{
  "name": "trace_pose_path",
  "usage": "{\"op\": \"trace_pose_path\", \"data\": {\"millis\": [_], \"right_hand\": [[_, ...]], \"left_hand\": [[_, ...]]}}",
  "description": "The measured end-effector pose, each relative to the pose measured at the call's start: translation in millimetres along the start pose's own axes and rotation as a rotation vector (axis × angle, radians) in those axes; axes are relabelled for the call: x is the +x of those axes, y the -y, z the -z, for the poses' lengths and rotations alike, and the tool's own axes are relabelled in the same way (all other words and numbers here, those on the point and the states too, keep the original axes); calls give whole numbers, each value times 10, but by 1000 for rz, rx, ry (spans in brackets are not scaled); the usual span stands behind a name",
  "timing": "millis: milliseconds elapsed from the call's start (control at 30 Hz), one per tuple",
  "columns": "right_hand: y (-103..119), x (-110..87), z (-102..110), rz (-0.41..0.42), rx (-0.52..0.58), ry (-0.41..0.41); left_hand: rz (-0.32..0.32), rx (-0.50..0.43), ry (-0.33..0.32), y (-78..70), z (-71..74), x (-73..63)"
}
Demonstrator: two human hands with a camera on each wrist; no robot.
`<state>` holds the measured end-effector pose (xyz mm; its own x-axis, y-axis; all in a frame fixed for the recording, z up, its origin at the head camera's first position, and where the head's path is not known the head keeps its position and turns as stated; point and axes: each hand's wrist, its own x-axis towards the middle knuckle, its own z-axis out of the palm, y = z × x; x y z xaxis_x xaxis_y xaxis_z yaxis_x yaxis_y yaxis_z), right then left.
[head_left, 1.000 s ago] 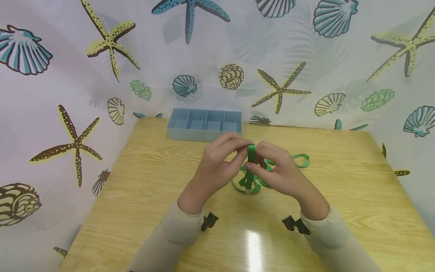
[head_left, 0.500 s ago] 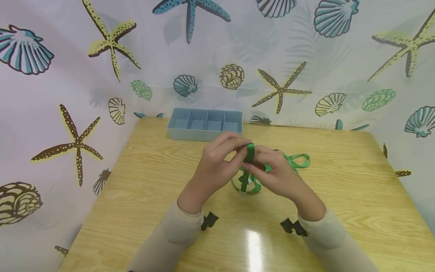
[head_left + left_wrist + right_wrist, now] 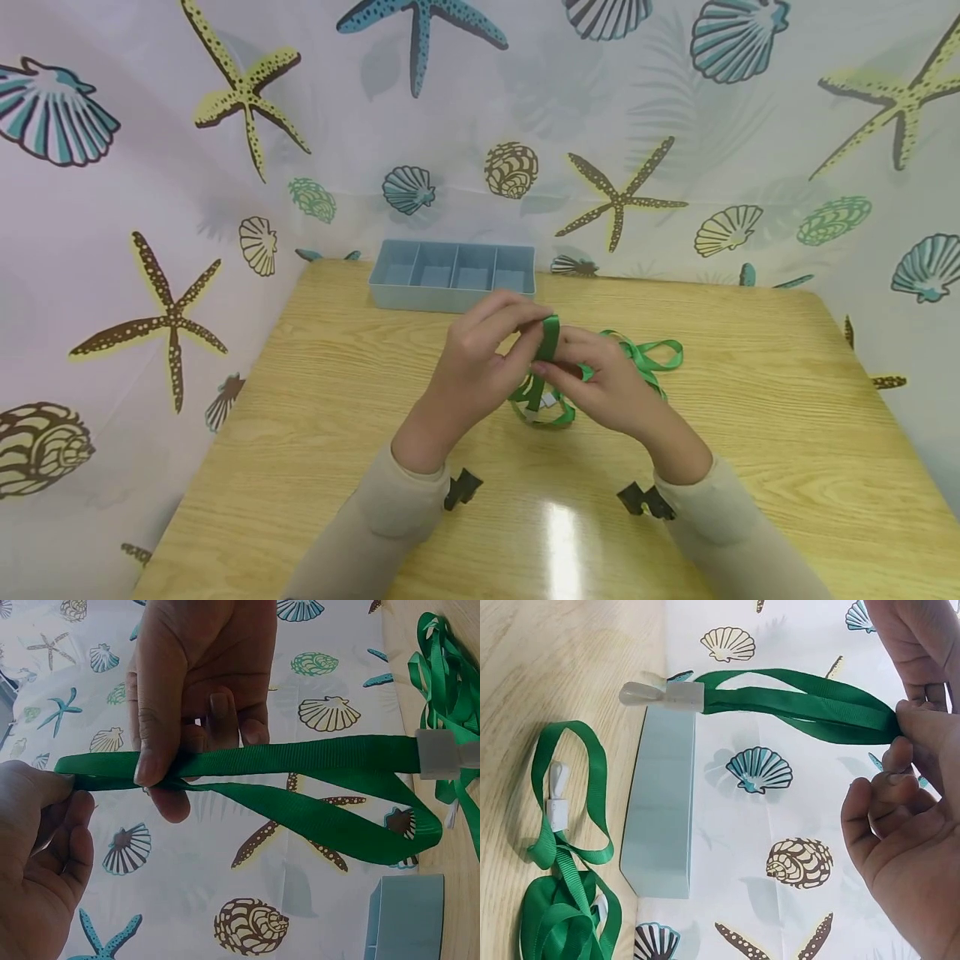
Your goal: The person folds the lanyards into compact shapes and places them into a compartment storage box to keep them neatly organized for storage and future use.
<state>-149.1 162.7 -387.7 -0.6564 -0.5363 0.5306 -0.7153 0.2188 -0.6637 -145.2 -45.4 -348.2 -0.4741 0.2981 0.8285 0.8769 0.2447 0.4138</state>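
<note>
Both hands are close together and work on one green lanyard (image 3: 322, 755): the left hand (image 3: 487, 346) pinches its folded upper end, and the right hand (image 3: 603, 375) pinches the layers just below. From the fingers it hangs in loops, with a white plastic fitting (image 3: 686, 696) lowest. The step in hand seems to be gathering the ribbon into folds; the next move, I judge, calls for pressing these layers even, without slipping. Below and beyond the right hand lies a green ribbon pile (image 3: 559, 922) – whether it is joined to the held piece, I cannot well tell. A blue divided box (image 3: 450, 297) stands beyond the left hand. Compared with one second ago, the right hand is slightly more leftward – nearer to the left hand – and the hanging end has shifted likewise.
</note>
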Motion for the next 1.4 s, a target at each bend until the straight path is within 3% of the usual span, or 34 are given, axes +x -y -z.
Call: {"op": "trace_pose_path", "data": {"millis": [267, 833, 1067, 1400], "right_hand": [[1, -13, -36, -69, 33, 40], [91, -68, -75, -45, 30, 30], [149, -97, -91, 19, -3, -4], [200, -102, -105, 100, 33, -57]], "left_hand": [[24, 33, -16, 40, 72, 47], [54, 74, -49, 137, 99, 59], [67, 91, -55, 184, 109, 41], [87, 115, -50, 266, 126, -13]]}}
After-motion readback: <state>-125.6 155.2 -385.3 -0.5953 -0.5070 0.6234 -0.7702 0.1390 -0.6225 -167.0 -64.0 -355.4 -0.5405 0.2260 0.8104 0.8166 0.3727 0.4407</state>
